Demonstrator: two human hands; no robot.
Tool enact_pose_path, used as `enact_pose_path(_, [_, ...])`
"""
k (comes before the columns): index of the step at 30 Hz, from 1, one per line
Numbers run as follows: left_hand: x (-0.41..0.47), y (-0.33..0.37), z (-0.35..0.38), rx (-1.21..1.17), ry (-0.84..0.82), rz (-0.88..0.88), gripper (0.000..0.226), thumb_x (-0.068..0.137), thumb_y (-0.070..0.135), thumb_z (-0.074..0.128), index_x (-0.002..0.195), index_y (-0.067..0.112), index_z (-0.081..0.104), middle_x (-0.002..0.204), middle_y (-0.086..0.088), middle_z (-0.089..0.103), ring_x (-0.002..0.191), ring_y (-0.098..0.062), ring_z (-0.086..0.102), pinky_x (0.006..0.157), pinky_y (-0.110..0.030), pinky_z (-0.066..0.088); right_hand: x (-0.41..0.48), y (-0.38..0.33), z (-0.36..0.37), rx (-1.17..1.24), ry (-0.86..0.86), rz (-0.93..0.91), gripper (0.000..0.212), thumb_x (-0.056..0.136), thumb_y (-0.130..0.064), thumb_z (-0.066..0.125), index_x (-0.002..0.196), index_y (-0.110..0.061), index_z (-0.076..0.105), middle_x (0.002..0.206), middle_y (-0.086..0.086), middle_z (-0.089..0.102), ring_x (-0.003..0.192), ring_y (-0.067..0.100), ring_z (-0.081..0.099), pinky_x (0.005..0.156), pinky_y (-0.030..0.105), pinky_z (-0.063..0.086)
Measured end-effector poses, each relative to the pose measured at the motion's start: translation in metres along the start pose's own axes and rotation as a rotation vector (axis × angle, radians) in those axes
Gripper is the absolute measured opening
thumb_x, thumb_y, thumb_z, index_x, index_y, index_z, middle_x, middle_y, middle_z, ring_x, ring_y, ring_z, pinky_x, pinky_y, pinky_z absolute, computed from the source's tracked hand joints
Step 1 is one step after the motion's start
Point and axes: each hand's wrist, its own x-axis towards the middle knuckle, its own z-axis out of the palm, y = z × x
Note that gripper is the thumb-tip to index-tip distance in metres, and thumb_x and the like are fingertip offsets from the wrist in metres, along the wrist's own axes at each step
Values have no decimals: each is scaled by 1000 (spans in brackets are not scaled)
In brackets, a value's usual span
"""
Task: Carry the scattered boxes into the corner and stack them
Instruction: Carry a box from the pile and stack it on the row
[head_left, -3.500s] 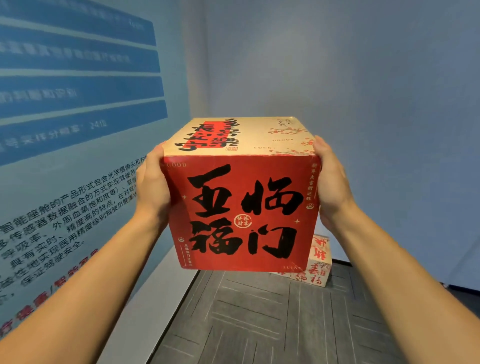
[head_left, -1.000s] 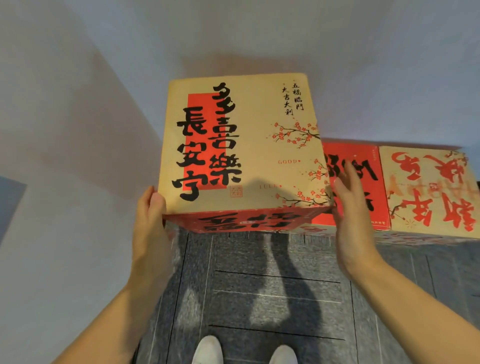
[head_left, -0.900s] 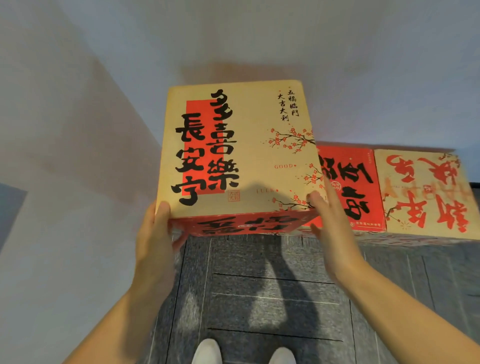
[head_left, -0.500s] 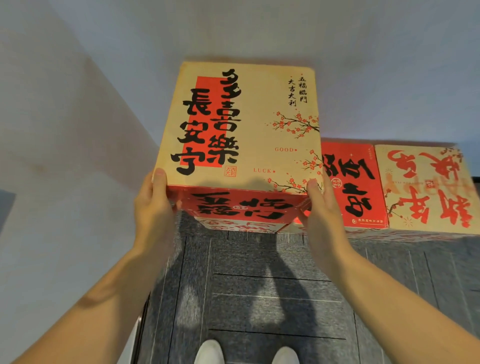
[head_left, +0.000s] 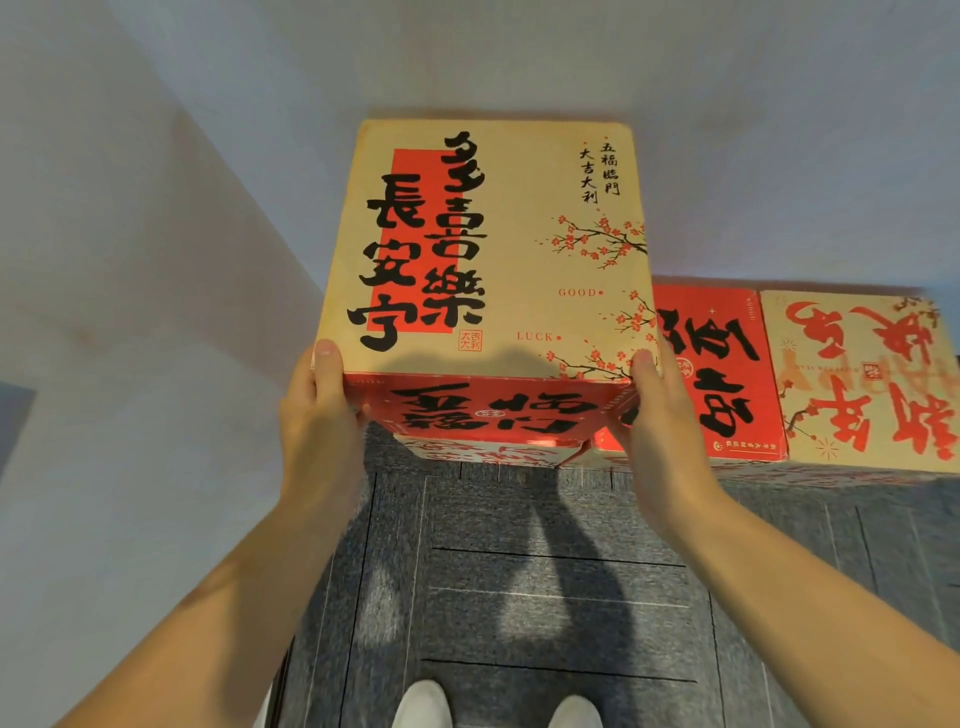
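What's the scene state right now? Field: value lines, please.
top box: tan lid, red front, over the lower box; full contact unclear
left hand: flat on the top box's left side, thumb at lid edge
right hand: flat on its right side
row to the right: red-topped box, then tan box, along the wall
floor: grey carpet tiles; white shoes at bottom edge

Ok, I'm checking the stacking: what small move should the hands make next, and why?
Probably nudge the top box square, then let go: it seems to rest on the lower box, with the left hand and right hand pressing its near corners.
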Motion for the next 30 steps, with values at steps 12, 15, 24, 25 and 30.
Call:
enact_pose_path(12, [-4, -1, -4, 29, 0, 18, 30, 115, 30, 32, 119, 11, 55, 61, 26, 60, 65, 11, 59, 81, -28, 50, -10, -4, 0, 5, -6, 29, 45, 114, -37, 36, 159, -44, 36, 148, -26, 54, 142, 5, 47, 125, 49, 34])
enact_pose_path(15, [-9, 9, -8, 108, 15, 69, 34, 115, 34, 34, 129, 13, 56, 81, 25, 65, 70, 19, 57, 78, -22, 47, -17, -21, -2, -30, -19, 39, 53, 111, -44, 41, 162, -46, 26, 146, -34, 48, 130, -8, 47, 123, 39, 31])
enact_pose_path(24, [-31, 186, 2, 184, -68, 265, 38, 111, 37, 46, 140, 19, 63, 142, 7, 64, 135, -7, 56, 120, -34, 40, -62, -188, -18, -165, 32, -83, 58, 109, -52, 40, 164, -43, 24, 169, -16, 27, 141, -3, 30, 125, 43, 28])
enact_pose_path(25, [-42, 216, 6, 160, -96, 280, 37, 108, 39, 48, 134, 20, 66, 137, 6, 67, 133, -9, 59, 118, -36, 42, -71, -216, -18, -158, 30, -100, 57, 109, -51, 39, 164, -43, 24, 168, -16, 28, 137, -3, 28, 122, 39, 27])
enact_pose_path(30, [-112, 366, 18, 60, -189, 383, 27, 106, 41, 50, 121, 28, 69, 124, 7, 71, 125, -13, 64, 109, -38, 50, -131, -359, -28, -89, 24, -230, 52, 109, -49, 40, 160, -43, 34, 149, -24, 38, 134, -4, 34, 111, 30, 30])
